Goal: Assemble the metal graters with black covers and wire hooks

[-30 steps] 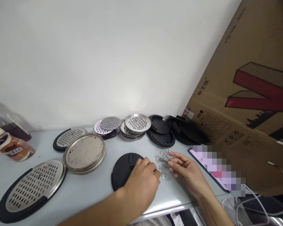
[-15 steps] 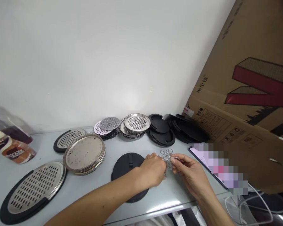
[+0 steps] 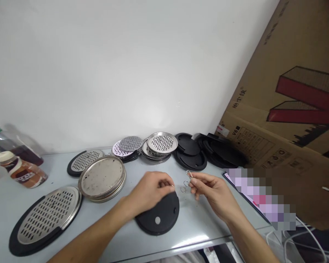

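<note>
Right hand (image 3: 208, 187): bent silver wire (image 3: 189, 173) pinched, apparently for precision.
Left hand (image 3: 151, 189): curled over black plastic disc (image 3: 164, 211); grip unclear.

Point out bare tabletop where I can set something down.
Bare patches: between the front black-rimmed grater and left forearm, just in front of the plain metal plates; and toward the front, between the black disc and right forearm. Crowded: along the wall, where piled grater plates and black holders reach toward the cardboard box; around the metal rings by the right hand.

Rings (image 3: 183, 192) right of disc (image 3: 163, 210)
</note>
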{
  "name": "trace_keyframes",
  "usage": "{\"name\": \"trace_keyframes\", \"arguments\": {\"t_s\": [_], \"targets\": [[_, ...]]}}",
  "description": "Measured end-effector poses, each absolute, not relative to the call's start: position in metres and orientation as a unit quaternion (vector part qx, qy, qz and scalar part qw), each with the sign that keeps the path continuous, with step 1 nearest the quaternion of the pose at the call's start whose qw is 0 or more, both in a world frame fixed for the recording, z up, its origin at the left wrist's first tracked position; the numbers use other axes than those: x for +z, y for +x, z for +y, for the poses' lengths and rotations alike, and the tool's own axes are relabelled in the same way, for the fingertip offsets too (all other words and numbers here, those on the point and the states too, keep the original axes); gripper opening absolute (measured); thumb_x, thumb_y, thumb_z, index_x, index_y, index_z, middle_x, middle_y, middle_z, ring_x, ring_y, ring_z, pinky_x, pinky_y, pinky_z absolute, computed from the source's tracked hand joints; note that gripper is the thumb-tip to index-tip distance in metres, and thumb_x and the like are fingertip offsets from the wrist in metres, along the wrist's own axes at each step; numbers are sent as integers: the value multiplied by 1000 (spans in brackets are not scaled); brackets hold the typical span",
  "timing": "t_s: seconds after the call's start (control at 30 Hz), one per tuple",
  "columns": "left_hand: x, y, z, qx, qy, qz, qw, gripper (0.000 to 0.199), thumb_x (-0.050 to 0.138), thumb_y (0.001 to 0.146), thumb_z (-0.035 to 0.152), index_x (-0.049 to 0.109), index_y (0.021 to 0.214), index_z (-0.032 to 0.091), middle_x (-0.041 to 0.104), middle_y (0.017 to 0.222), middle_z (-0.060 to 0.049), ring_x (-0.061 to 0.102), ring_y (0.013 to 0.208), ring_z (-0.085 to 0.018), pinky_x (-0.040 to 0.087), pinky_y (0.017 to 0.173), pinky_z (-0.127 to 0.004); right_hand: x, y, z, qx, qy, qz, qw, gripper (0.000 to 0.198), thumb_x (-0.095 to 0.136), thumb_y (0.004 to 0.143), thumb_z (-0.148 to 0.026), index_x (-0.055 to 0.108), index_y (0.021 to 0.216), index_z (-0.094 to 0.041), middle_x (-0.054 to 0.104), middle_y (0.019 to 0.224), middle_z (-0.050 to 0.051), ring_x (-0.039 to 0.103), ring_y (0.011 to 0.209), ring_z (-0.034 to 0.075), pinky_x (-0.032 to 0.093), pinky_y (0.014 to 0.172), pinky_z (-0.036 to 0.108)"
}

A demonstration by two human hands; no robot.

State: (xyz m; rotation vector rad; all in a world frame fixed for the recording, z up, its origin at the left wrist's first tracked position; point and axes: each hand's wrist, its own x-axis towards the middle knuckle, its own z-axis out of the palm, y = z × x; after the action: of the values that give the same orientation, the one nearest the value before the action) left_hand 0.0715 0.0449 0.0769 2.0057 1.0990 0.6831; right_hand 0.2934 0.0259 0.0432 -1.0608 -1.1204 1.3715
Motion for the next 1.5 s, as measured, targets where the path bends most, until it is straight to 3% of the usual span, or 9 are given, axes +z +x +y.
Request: {"name": "trace_keyframes", "arguments": {"t_s": [0.07,0.23,0.57,0.7,0.9,1.03,1.17,1.33,1.5], "targets": [[83,48,46,311,732,458,397,13,64,83,31,71,84,19,70,77,-1,62,73,-16,46,67,-25,49,277,38,591,-413,-507,472,37,78,75,-35,71,105,-15,68,66,2,60,54,13,49,49,24],[72,24,46,406,638,449,477,22,63,84,36,70,90,17,68,81,-3,61,76,-16,48,71,-26,55,234,67,679,-362,-504,393,31,80,70,-35,75,91,-12,66,68,2,58,53,9,47,47,20],[53,33,36,442,565,429,550,20,66,83,33,69,88,14,66,71,-1,59,66,-12,49,66,-23,30,221,59,792,-320,-386,347,20,82,70,-26,74,82,-13,66,67,0,54,49,4,43,46,14],[54,32,35,439,558,445,546,19,68,83,31,70,87,13,66,70,-1,58,65,-11,48,66,-22,28,219,53,694,-349,-515,362,29,80,71,-32,73,93,-15,65,64,0,56,51,10,48,51,22],[48,33,34,462,556,456,519,20,69,81,33,70,86,13,65,71,-1,60,68,-13,49,67,-24,32,217,42,361,-379,-756,393,24,57,91,-29,73,108,-24,64,81,6,60,70,17,48,67,30],[46,34,36,458,562,454,518,21,70,81,34,71,87,14,65,68,-1,60,64,-12,49,64,-22,31,217,40,297,-354,-800,382,28,49,95,-26,69,115,-26,63,87,8,60,79,20,48,73,31],[46,33,37,463,549,459,523,26,71,79,36,70,93,14,65,66,0,61,61,-13,51,61,-23,33,219,42,339,-374,-778,374,25,51,95,-29,72,109,-26,63,81,6,60,74,19,48,68,29],[52,29,36,450,549,477,518,25,70,79,34,72,93,14,69,68,-2,65,66,-15,52,66,-26,38,225,45,497,-382,-696,349,29,56,91,-42,73,93,-19,58,75,2,53,55,11,44,51,23],[54,27,36,456,541,464,533,22,67,81,28,72,97,14,74,84,-6,67,75,-16,53,72,-26,41,227,48,601,-364,-633,326,32,60,88,-45,70,89,-15,57,68,0,49,51,8,40,49,21]]}}
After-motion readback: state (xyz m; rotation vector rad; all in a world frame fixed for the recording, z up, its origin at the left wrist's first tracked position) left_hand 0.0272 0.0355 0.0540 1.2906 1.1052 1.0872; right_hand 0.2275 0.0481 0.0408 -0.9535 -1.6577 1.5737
